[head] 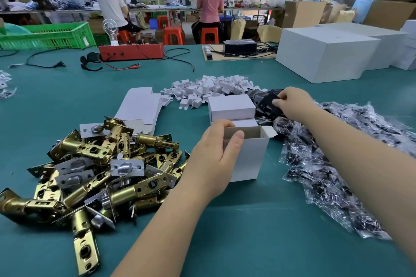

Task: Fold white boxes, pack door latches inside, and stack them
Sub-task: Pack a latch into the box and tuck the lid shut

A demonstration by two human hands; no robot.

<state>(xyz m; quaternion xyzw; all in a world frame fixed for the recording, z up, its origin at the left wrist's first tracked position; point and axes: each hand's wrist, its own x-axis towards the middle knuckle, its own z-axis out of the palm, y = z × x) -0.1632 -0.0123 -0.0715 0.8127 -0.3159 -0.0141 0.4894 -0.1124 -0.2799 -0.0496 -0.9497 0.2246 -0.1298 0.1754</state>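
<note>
My left hand [216, 153] grips an upright white box [249, 155] with its top flaps open, standing on the green table. My right hand [292, 103] pinches a black metal plate [267, 103] from a dark pile beyond the box. Two closed white boxes [229, 108] lie stacked just behind the open one. A heap of brass door latches [101, 164] lies to the left. Flat unfolded box blanks [139, 108] sit behind the latches.
Small white cardboard inserts [213, 87] are piled at centre back. Clear bags of black screws [326, 164] spread along the right. Large white cartons [326, 56] stand back right, a red tester box [131, 51] and cables back left. People sit at far tables.
</note>
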